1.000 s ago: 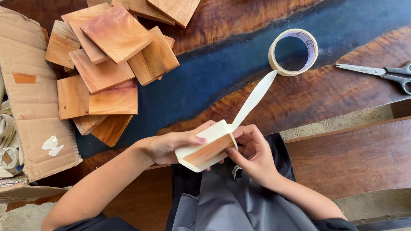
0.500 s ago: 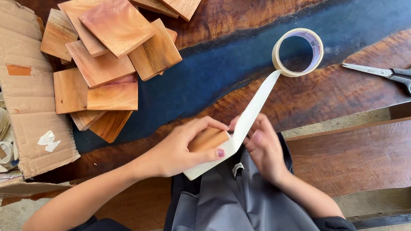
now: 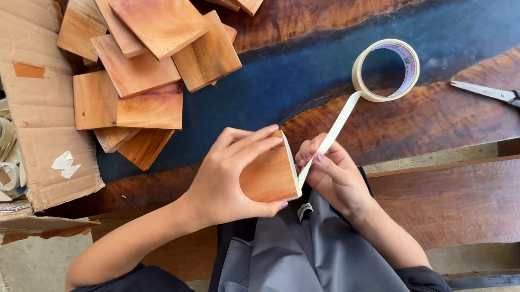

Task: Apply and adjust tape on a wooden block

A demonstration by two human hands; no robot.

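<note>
Smooth wooden tile point(image 3: 270, 177), matt paper tape point(image 3: 329, 139), glossy wood-and-resin table point(image 3: 326, 74)

Left hand point(image 3: 226, 179) grips wooden square point(image 3: 268, 175) — right hand point(image 3: 333, 175) pinches tape strip point(image 3: 334, 129).

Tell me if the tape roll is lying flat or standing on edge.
Standing on edge: the tape roll rests on the table with its open centre facing the camera, and a strip runs from it to the right hand.

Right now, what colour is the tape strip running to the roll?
Cream, matching the roll; the strip shows best in the head view.
</note>
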